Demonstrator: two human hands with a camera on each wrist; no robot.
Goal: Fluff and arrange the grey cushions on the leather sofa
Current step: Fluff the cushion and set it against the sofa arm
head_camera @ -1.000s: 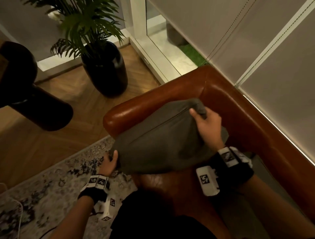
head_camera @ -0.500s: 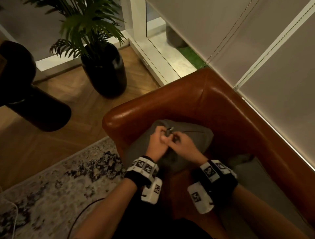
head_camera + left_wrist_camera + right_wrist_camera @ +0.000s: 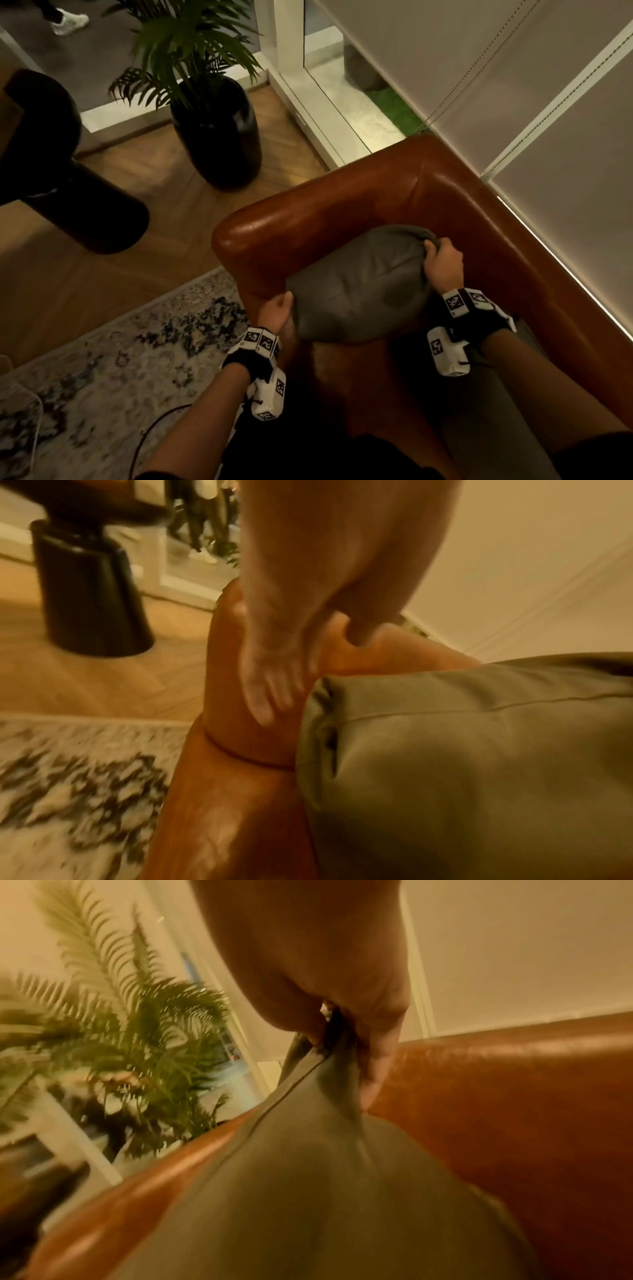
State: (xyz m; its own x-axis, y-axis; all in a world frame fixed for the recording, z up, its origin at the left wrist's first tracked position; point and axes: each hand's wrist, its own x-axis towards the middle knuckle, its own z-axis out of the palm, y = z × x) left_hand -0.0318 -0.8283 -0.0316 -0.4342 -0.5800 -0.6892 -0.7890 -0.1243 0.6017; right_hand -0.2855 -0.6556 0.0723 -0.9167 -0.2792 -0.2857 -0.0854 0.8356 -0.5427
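Observation:
A plump grey cushion [image 3: 359, 284] [image 3: 462, 750] [image 3: 301, 1191] stands in the corner of the brown leather sofa [image 3: 376, 192], leaning toward the armrest [image 3: 260, 233]. My right hand [image 3: 436, 251] [image 3: 329, 1042] grips the cushion's bunched upper right corner. The left hand [image 3: 282, 308] [image 3: 310, 676] is at the cushion's lower left end, squeezed between it and the armrest. Its fingers [image 3: 267, 693] are straight and blurred, lying along the leather. Whether the palm touches the fabric I cannot tell.
A second grey cushion [image 3: 486, 404] lies on the seat under my right forearm. Left of the sofa are a potted palm [image 3: 215, 130], a dark round-legged table [image 3: 78, 205], a patterned rug [image 3: 102, 377] with a cable on it, and wooden floor. Blinds [image 3: 513, 85] hang behind the backrest.
Half a second ago both hands were together at the cushion's top middle. They have since spread apart, the right to the upper right corner and the left to the lower left end.

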